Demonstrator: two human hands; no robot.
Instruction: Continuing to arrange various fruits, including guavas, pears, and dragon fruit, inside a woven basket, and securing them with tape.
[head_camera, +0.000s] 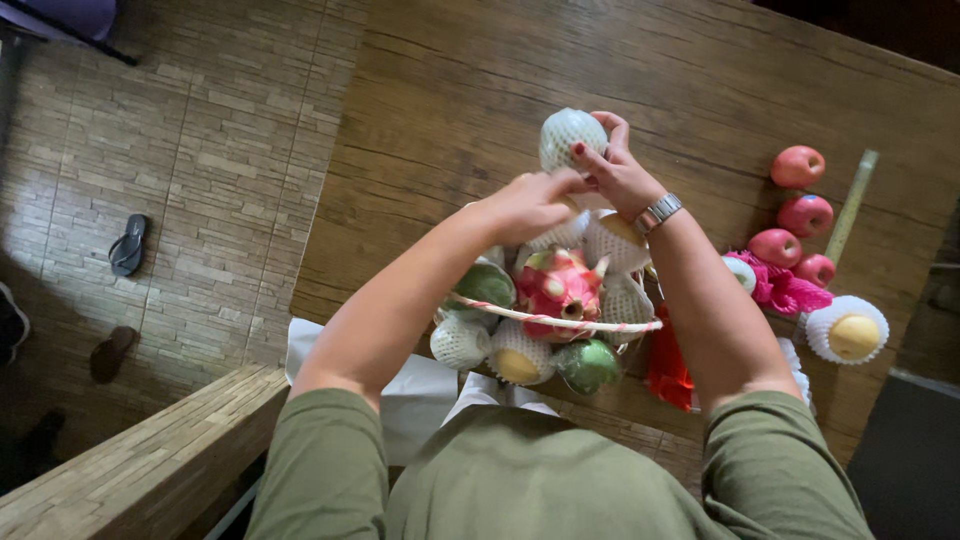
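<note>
— Looking down from the head camera, we see our right hand gripping a pale green fruit in white foam netting, raised just above the fruit basket on the wooden table. Our left hand closes its fingertips on the net's lower edge.

— What can't we make out?

— The fruit's kind: the mesh covers nearly all of it, and our fingers hide its underside. Our forearms cut off both sides of the basket, and its rim is mostly buried under fruit.

— And the count?

— One pink dragon fruit at the basket's centre, under a red-and-white wrapped handle. Four red apples lie on the table to the right, with one netted yellow fruit near them. Two loose sandals sit on the tiled floor.
</note>
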